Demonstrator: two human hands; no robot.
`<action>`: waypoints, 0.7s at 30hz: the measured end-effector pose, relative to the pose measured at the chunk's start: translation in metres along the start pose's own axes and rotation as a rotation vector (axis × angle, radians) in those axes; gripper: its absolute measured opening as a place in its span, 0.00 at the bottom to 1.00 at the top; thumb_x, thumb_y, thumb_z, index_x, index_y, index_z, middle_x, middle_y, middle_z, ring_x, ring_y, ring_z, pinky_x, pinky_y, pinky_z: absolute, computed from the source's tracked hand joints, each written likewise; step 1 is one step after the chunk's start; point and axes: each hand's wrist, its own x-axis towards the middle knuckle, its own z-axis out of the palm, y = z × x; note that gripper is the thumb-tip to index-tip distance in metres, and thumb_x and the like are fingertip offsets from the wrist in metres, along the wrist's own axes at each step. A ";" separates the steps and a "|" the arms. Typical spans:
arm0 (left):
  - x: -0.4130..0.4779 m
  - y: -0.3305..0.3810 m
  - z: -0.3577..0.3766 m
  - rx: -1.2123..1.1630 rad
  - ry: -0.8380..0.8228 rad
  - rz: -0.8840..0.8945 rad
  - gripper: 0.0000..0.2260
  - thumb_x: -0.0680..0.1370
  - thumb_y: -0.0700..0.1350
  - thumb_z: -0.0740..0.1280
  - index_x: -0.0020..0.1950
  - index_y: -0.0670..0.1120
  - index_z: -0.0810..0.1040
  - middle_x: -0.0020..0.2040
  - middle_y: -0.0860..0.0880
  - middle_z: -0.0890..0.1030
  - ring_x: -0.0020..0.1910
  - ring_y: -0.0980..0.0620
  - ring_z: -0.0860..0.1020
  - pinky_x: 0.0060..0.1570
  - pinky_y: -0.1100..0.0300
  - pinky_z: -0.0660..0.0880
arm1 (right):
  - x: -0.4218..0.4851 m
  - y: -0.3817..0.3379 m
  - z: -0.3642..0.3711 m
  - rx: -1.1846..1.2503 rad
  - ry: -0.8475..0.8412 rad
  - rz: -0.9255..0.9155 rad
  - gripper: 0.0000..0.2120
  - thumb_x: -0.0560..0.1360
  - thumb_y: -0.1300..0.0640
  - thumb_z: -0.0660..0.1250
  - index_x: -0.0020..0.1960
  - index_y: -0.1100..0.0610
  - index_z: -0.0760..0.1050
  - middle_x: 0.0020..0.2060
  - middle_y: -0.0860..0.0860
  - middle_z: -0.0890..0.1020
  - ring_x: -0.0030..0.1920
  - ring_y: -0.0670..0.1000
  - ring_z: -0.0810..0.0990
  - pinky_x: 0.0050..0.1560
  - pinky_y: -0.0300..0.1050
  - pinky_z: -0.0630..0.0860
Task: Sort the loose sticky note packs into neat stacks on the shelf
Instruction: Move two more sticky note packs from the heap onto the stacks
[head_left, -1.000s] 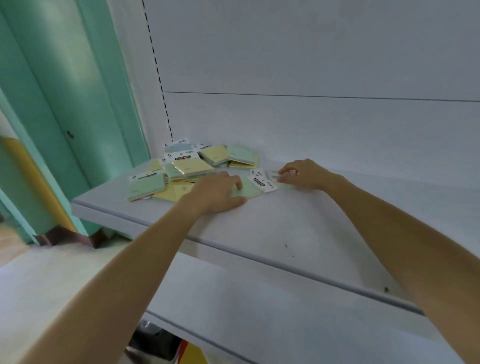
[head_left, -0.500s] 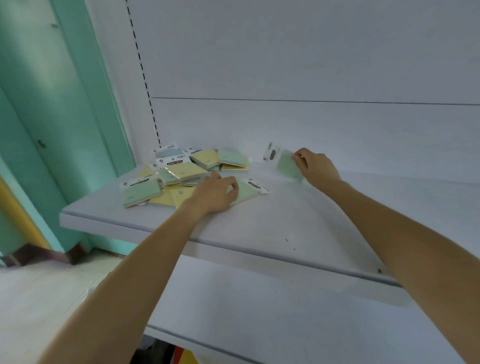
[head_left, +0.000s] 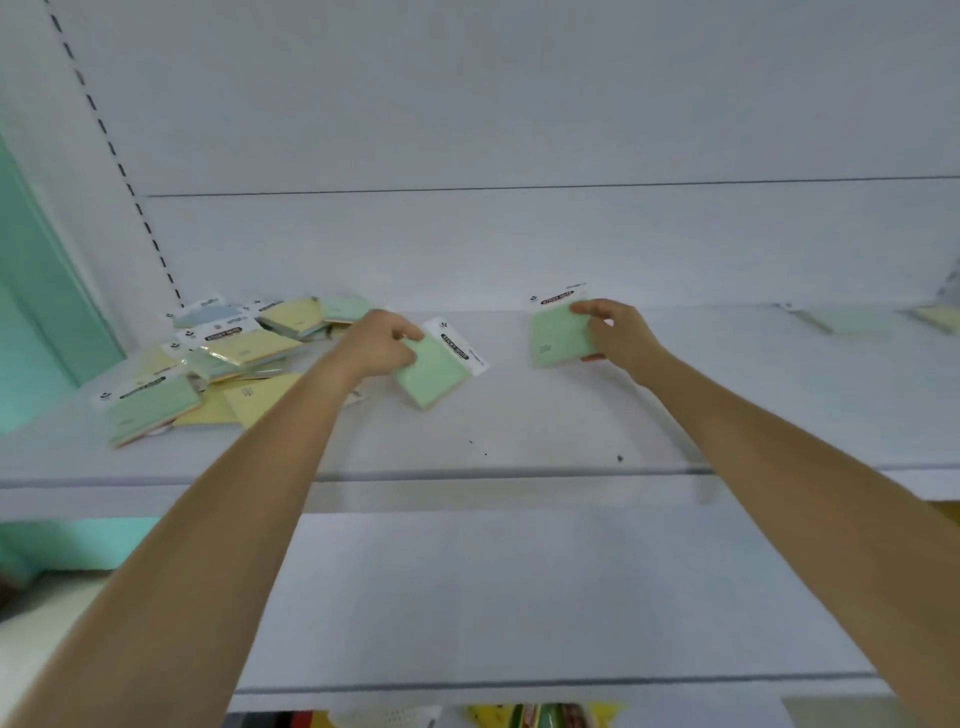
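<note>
A loose pile of sticky note packs (head_left: 228, 353), yellow, green and blue, lies at the left end of the white shelf (head_left: 519, 436). My left hand (head_left: 376, 343) grips a green pack (head_left: 436, 369) by its left edge, just right of the pile and tilted above the shelf. My right hand (head_left: 618, 332) holds a second green pack (head_left: 556, 332) further right, lifted near the shelf's back wall. Both packs carry a white header card with a black label.
At the shelf's far right lie a green pack (head_left: 844, 319) and a yellow pack (head_left: 940, 317), both blurred. A teal wall (head_left: 36, 291) stands to the left. A lower white shelf (head_left: 519, 597) juts out below, with colourful items under it.
My right hand has carried its green pack to the right along the shelf. My left hand has picked a green pack out of the pile's edge. The camera has swung right.
</note>
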 end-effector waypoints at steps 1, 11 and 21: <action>0.000 0.008 0.007 -0.115 0.011 -0.004 0.17 0.74 0.32 0.63 0.62 0.39 0.76 0.52 0.44 0.74 0.51 0.50 0.73 0.42 0.59 0.71 | -0.004 0.002 -0.011 0.021 0.015 0.015 0.17 0.77 0.68 0.53 0.63 0.62 0.72 0.55 0.53 0.70 0.52 0.54 0.72 0.28 0.31 0.78; 0.018 0.100 0.103 -0.540 0.029 -0.029 0.19 0.75 0.30 0.56 0.66 0.39 0.72 0.53 0.46 0.69 0.50 0.48 0.71 0.36 0.63 0.72 | -0.028 0.034 -0.134 0.046 0.190 0.093 0.22 0.74 0.71 0.52 0.65 0.59 0.71 0.56 0.53 0.70 0.51 0.54 0.72 0.30 0.31 0.77; 0.051 0.193 0.216 -0.585 0.086 -0.013 0.20 0.75 0.30 0.57 0.66 0.40 0.72 0.53 0.48 0.70 0.51 0.49 0.71 0.36 0.63 0.74 | 0.014 0.085 -0.270 0.077 0.179 0.129 0.24 0.74 0.73 0.51 0.67 0.61 0.68 0.68 0.60 0.69 0.54 0.54 0.71 0.33 0.35 0.79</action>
